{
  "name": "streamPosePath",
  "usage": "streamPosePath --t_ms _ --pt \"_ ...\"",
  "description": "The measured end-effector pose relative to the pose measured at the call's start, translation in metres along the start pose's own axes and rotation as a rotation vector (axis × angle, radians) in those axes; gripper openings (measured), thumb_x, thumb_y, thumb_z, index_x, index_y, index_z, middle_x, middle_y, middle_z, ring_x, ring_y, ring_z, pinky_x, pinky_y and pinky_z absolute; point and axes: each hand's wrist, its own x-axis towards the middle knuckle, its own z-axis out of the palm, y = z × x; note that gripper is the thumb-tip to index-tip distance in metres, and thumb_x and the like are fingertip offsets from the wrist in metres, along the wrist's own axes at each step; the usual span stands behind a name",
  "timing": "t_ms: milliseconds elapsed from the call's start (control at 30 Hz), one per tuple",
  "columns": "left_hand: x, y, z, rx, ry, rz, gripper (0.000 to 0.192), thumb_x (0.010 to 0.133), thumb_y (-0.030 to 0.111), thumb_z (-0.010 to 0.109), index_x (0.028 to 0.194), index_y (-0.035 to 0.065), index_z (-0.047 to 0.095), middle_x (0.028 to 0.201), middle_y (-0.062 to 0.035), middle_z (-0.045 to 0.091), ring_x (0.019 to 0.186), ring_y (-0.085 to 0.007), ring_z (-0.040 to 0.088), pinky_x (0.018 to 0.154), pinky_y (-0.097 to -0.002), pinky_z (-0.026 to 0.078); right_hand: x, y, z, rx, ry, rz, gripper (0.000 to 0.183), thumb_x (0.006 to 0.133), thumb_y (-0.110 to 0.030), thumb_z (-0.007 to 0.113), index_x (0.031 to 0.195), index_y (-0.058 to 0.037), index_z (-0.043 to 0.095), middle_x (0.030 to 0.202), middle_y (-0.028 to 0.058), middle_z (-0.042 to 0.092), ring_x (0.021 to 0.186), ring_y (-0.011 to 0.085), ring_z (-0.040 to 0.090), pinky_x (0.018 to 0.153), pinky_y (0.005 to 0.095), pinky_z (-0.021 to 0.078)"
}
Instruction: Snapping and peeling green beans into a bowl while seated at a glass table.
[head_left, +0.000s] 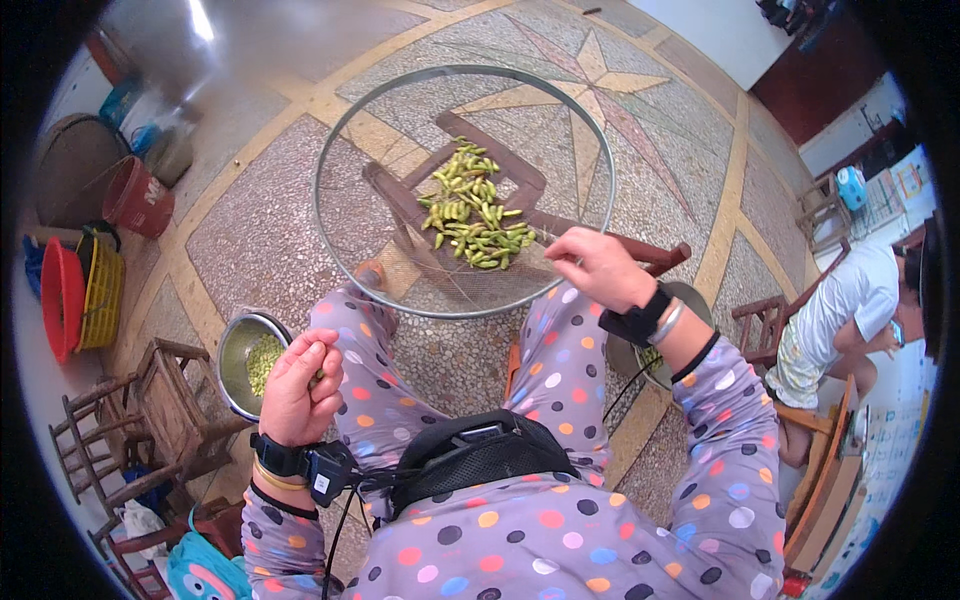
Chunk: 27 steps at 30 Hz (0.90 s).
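A wide round mesh sieve (352, 247) with a metal rim lies before me over a dark wooden chair (525, 176). Unshelled green bean pods, apparently soybeans (480, 217), are heaped on its mesh. My right hand (596, 266) is above the sieve's near right rim, fingers bent together; whether they pinch anything is unclear. My left hand (300, 382) is curled up, with a bit of green pod (319, 374) showing between its fingers. Just beside it, a metal bowl (232, 360) contains shelled green beans (264, 360). Another metal bowl (686, 300), partly hidden under my right forearm, has green pieces inside.
Wooden chairs (169, 397) stand at my left, beyond them a red basin (61, 300), a yellow basket (101, 292) and a red bucket (139, 196). On the right a person (840, 315) sits holding a phone. Cables run from my wrist devices.
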Motion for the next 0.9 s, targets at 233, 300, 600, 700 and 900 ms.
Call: streamPosePath --t_ms 233,300,600,700,900 --pt "-0.013 0.011 -0.038 -0.068 0.043 0.091 0.020 0.096 0.026 0.040 0.097 0.0093 0.051 0.065 0.0022 0.040 0.044 -0.0037 0.026 0.035 -0.0168 0.021 0.066 0.003 0.044 -0.252 -0.409 0.022 0.018 0.072 -0.013 0.057 0.088 -0.0049 0.063 0.085 0.0165 0.062 0.085 0.0337 0.060 0.074 0.0418 0.0471" --pt "-0.013 0.013 -0.050 -0.119 0.141 0.096 0.021 0.096 0.028 0.039 0.094 0.0105 0.050 0.064 0.0032 0.039 0.043 -0.0034 0.025 0.033 -0.0167 0.020 0.079 0.014 0.052 -0.314 -0.515 0.090 0.021 0.071 -0.013 0.057 0.090 -0.0062 0.064 0.085 0.0169 0.063 0.085 0.0343 0.060 0.074 0.0421 0.0476" --pt "-0.005 0.018 -0.127 -0.174 0.318 0.228 0.016 0.087 0.012 0.051 0.102 0.0041 0.054 0.085 -0.0032 0.054 0.070 -0.0116 0.051 0.058 -0.0243 0.047 0.114 0.040 0.085 -0.600 -0.683 0.215 0.019 0.071 -0.007 0.055 0.086 -0.0038 0.067 0.089 0.0183 0.064 0.086 0.0346 0.062 0.073 0.0407 0.0499" --pt "-0.001 0.012 -0.159 -0.193 0.439 0.228 0.015 0.087 0.011 0.051 0.099 0.0026 0.055 0.086 -0.0044 0.055 0.073 -0.0137 0.053 0.063 -0.0260 0.050 0.117 0.047 0.098 -0.674 -0.701 0.188 0.019 0.072 -0.007 0.055 0.085 -0.0027 0.067 0.091 0.0181 0.065 0.086 0.0345 0.063 0.072 0.0404 0.0509" --pt "0.005 -0.002 -0.229 -0.302 0.599 0.220 0.016 0.087 0.009 0.053 0.099 -0.0014 0.055 0.087 -0.0092 0.056 0.077 -0.0181 0.055 0.069 -0.0316 0.051 0.119 0.058 0.110 -0.726 -0.689 0.103 0.015 0.070 -0.008 0.055 0.077 -0.0005 0.066 0.086 0.0188 0.064 0.083 0.0331 0.063 0.072 0.0405 0.0514"
